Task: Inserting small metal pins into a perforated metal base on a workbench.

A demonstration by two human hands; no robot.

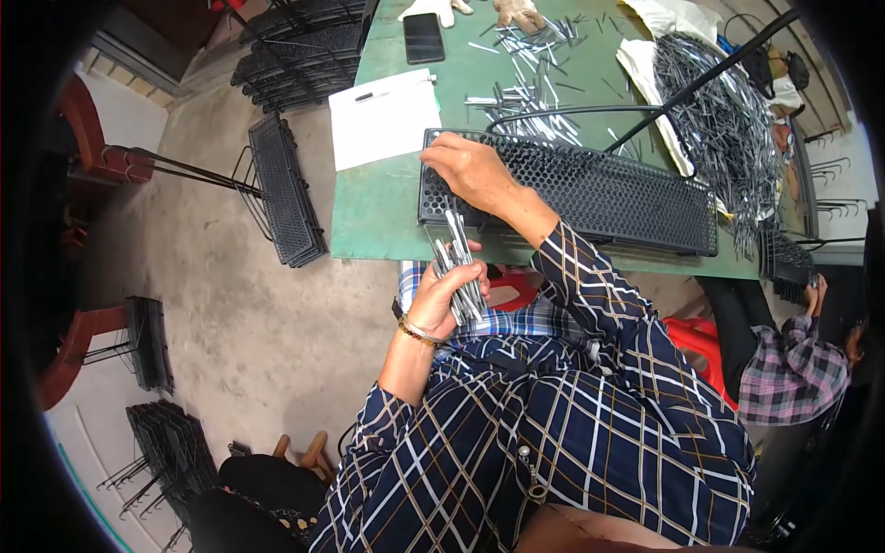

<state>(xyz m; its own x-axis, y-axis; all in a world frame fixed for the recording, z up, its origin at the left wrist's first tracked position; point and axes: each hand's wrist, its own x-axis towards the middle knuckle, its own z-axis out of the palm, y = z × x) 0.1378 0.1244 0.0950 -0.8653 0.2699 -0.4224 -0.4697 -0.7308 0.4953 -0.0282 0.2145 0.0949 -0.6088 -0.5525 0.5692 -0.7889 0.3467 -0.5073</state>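
My left hand [435, 300], with a beaded bracelet at the wrist, is wrapped round a bundle of thin silver and black strips [458, 241] just off the table's near edge. Before me lies a long black perforated metal rack [599, 189] with a wire frame, resting on the green table [378, 217]. My right hand [475, 175] reaches over the rack's left end. Its fingertips are pressed together at the far left corner, and whatever they pinch is hidden or too small to name.
Loose strips [530, 92] are strewn behind the rack, near pale gloves [518, 14]. A sack of strips [705, 111] stands right. Paper [387, 120] with a pen and a phone [424, 39] lie left. Other racks [281, 194] are around; a person in plaid [793, 373] sits right.
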